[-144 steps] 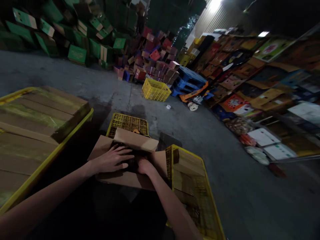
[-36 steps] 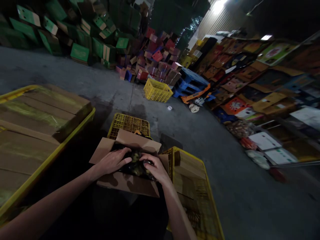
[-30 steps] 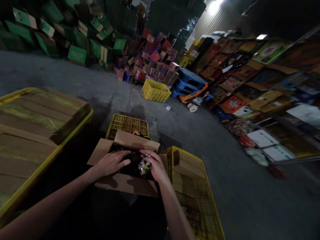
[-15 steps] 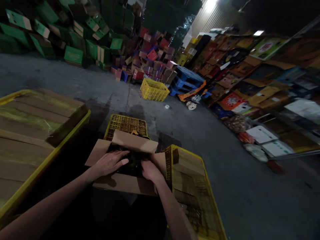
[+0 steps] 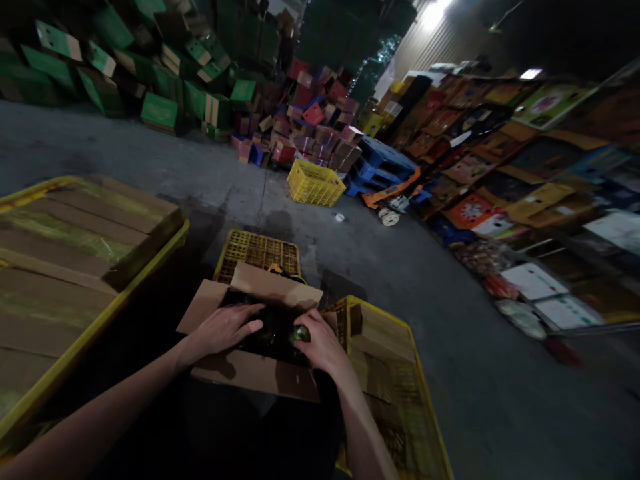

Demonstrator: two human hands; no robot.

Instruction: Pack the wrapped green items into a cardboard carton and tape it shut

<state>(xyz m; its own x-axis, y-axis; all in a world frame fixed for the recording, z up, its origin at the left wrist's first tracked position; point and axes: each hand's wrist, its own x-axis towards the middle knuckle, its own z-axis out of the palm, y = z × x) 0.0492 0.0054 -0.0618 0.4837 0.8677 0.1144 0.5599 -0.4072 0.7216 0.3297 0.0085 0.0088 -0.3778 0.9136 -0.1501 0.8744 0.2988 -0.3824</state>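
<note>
A cardboard box stands in front of me with its flaps folded out. Dark, glossy round things lie inside, too dim to name. At the box's right side, my right hand pinches a round green fruit between thumb and fingers, over the opening. My left hand rests over the left part of the contents, its fingers stretched out and thumb apart, gripping nothing.
Beyond the box sits a yellow crate. Another yellow crate with cardboard is on the right. Left stands a large yellow crate of taped boxes. Farther off are a yellow basket, blue pallets and an orange pallet jack.
My right hand has come up from inside the box and now shows a green fruit in its fingers. My left hand stays over the contents. The view has shifted slightly.
</note>
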